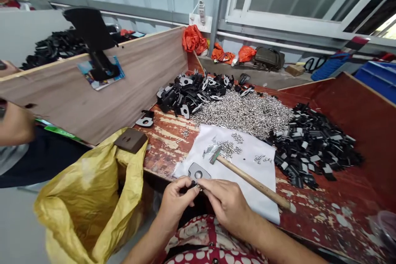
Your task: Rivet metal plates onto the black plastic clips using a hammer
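Observation:
Close to my body, at the table's front edge, my left hand [180,198] is closed around a small black part [193,183], mostly covered by the fingers. My right hand [227,202] meets it there, thumb and fingers pinched at the same part; a tiny shiny bit shows between the fingertips. Just beyond the hands lies a grey plate with a round hole [198,170] on a white cloth [256,173]. A hammer [250,179] with a wooden handle rests across the cloth. Beside its head are loose pins and small metal pieces [227,148].
A heap of small metal pieces [244,111] sits mid-table, between black-and-grey parts [185,95] and small black clips [312,144]. At left stand an open yellow sack [77,198], a brown block [131,140] and a wooden partition [139,60]. Another person's arm [17,123] shows beyond.

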A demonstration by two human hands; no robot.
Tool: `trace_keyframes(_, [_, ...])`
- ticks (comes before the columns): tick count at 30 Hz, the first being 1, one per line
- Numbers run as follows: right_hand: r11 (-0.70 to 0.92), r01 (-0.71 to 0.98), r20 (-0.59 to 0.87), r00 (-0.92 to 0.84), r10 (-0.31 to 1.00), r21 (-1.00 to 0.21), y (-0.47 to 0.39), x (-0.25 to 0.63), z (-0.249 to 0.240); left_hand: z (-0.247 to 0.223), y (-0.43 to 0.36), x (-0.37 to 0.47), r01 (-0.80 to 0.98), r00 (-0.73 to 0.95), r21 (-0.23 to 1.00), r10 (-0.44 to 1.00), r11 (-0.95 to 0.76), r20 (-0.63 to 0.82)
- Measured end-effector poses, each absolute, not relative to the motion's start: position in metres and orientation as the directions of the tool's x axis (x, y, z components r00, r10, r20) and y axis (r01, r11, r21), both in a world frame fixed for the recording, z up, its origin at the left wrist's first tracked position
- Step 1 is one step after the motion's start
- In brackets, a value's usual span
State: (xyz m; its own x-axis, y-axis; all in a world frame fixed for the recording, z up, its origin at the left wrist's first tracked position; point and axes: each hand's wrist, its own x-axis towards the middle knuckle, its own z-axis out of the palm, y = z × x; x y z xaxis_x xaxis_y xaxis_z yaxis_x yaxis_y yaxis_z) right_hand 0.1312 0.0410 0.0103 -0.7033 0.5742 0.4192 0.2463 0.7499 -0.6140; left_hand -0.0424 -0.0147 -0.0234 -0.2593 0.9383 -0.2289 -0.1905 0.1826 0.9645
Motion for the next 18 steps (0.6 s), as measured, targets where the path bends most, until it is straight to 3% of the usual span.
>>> trace_keyframes(2, [0.729,0.276,0.293,-0.783,0.549,-0.627,0.061,0.111,0.017,-0.026,-0.022,-0.059,-0.146,-0.293,0.97,0.928,0.196,-0.231])
trace_keyframes(3, [0.759,0.316,0.247,-0.815,0.525,-0.569,0.075,0.098,0.02,-0.027,-0.025,-0.066,-0.153,-0.304,0.968,0.923,0.198,-0.237])
trace_keyframes(4, [0.802,0.362,0.223,-0.832,0.508,-0.476,0.091,0.083,0.022,-0.027,-0.028,-0.073,-0.183,-0.314,0.963,0.916,0.199,-0.249])
trace_keyframes(6, [0.874,0.46,0.13,-0.868,0.48,-0.159,0.124,0.049,0.023,-0.027,-0.034,-0.085,-0.285,-0.33,0.938,0.898,0.199,-0.29])
trace_keyframes(8, [0.896,0.44,0.073,-0.893,0.443,-0.061,0.151,0.016,0.018,-0.026,-0.037,-0.095,-0.366,-0.33,0.907,0.883,0.207,-0.334])
trace_keyframes(13, [0.929,0.368,0.021,-0.929,0.369,-0.025,0.174,-0.038,-0.01,-0.021,-0.036,-0.115,-0.492,-0.296,0.84,0.864,0.228,-0.407])
trace_keyframes(18, [0.889,0.446,0.072,-0.888,0.454,-0.104,0.171,-0.029,-0.004,-0.013,-0.031,-0.129,-0.645,-0.252,0.736,0.853,0.204,-0.457])
